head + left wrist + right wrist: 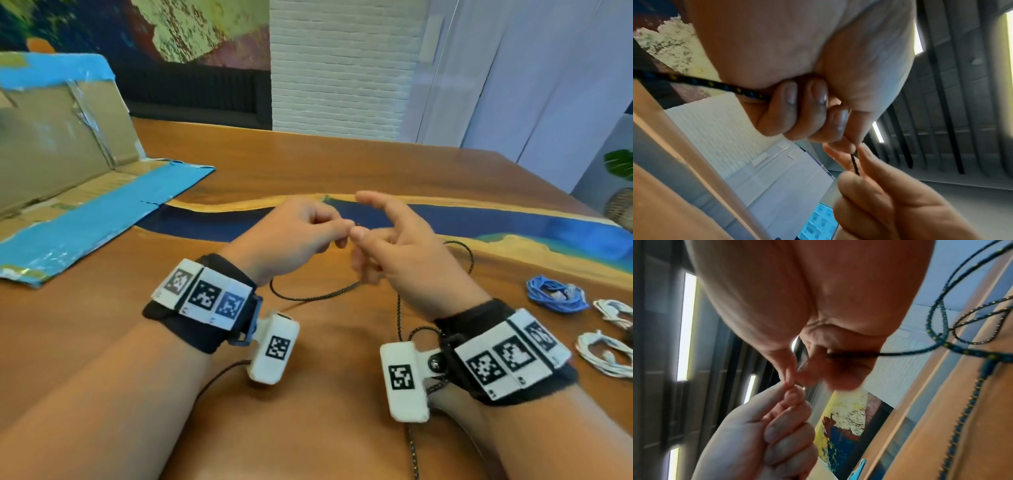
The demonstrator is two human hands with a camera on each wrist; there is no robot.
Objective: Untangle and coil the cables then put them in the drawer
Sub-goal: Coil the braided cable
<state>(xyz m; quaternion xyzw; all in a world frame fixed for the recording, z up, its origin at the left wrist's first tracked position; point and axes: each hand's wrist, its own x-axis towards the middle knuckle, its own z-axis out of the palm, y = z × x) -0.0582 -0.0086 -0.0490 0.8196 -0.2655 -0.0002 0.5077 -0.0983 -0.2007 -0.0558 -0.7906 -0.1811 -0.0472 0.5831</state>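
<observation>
A black braided cable (pixel 308 297) with blue and yellow flecks lies in loose loops on the wooden table (pixel 308 161) under my wrists. Both hands are raised above it, fingertips nearly meeting. My left hand (pixel 344 229) curls its fingers round the cable (pixel 694 80) and pinches a short stretch at its thumb tip. My right hand (pixel 359 236) pinches the same stretch (pixel 855 164) from the other side, index finger pointing away. In the right wrist view the cable (pixel 939 318) passes under the right palm and loops off to the right.
A cardboard box (pixel 68 147) edged with blue tape lies open at the far left. On the right of the table sit a coiled blue cable (pixel 555 295) and two coiled white cables (pixel 613 312) (pixel 603 354). A plant (pixel 620 164) stands past the right edge.
</observation>
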